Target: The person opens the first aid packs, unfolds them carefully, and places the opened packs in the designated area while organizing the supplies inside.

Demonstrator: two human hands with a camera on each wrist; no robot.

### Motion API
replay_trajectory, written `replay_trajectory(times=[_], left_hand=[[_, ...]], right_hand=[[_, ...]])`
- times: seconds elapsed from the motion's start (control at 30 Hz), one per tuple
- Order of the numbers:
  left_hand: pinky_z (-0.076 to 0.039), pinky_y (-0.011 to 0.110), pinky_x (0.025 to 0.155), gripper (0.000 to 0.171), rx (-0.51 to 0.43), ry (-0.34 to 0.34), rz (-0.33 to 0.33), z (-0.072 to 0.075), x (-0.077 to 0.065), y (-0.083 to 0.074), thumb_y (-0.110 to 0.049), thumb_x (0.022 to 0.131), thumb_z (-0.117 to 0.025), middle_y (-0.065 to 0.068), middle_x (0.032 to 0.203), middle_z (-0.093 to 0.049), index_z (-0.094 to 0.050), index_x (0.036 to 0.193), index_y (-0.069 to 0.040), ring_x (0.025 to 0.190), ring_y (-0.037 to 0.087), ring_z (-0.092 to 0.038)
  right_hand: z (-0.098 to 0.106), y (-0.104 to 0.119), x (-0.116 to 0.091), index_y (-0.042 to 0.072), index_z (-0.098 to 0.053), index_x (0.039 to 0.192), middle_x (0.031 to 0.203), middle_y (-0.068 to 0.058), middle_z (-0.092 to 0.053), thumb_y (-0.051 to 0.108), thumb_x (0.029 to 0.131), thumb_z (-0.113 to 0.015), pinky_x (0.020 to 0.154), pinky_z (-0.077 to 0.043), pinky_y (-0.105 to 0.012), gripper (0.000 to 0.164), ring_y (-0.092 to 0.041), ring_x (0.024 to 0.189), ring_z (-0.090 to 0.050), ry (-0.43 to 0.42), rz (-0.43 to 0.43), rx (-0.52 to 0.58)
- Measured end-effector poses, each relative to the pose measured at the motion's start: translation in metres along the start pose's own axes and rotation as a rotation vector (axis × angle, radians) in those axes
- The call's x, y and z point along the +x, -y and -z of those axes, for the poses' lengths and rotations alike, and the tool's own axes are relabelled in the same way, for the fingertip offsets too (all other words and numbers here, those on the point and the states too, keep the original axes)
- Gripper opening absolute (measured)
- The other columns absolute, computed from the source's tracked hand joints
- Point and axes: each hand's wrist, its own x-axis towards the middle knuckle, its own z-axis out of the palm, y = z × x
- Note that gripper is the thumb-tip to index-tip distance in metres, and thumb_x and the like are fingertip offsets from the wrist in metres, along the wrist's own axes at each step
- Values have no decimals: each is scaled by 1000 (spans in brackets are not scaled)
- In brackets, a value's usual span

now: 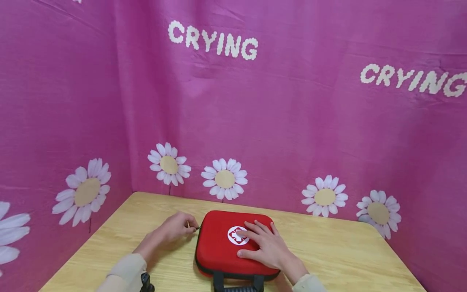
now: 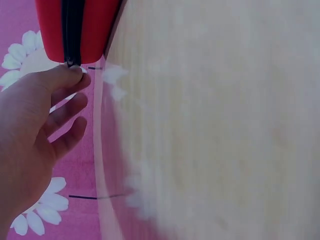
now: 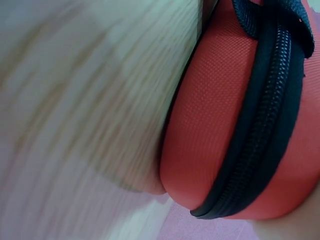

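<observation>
On the wooden table (image 1: 346, 255), before a pink daisy-printed backdrop (image 1: 284, 121), has a red case (image 1: 220, 249) lying flat, with its black handle (image 1: 238, 289) toward the near side. At the case's left side, pinches a small zipper pull (image 1: 198, 228) between thumb and forefinger of the left hand (image 1: 178, 227). Across the lid, lays the right hand (image 1: 268, 245) with fingers spread, grasping nothing and covering part of the white round emblem (image 1: 233, 237). Beside the handle, has a black zip (image 3: 265, 110) with teeth meshed.

Black handle (image 1: 238, 289) partly beyond the head view's bottom edge
</observation>
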Motion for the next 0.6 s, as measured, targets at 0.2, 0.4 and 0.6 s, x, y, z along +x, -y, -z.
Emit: replay_trajectory(times=[0.2,0.4,0.6], left_hand=[[-48,22,67,8,-81,88,-68,-1,-6,-1,-4,87,-70,-6,78,-69,-76,92,-7,71,0,-56],[-47,20,64,7,-84,132,-78,1,-13,-2,-7,86,-72,-10,77,-67,-76,87,-13,68,-1,-54],[-46,19,60,8,-94,165,-112,5,-22,-9,-7,85,-72,-13,72,-64,-75,84,-15,64,-3,-53]], right_hand=[[0,-2,0,39,-58,136,152,2,-46,74,81,-58,113,-14,-71,65,-34,144,-36,-28,-43,-18],[-1,-1,4,40,-57,137,153,2,-46,74,81,-58,114,-13,-71,66,-34,144,-35,-12,-60,-17],[0,-3,7,39,-57,137,153,1,-46,73,81,-59,114,-12,-71,66,-34,144,-34,-13,-69,-17]])
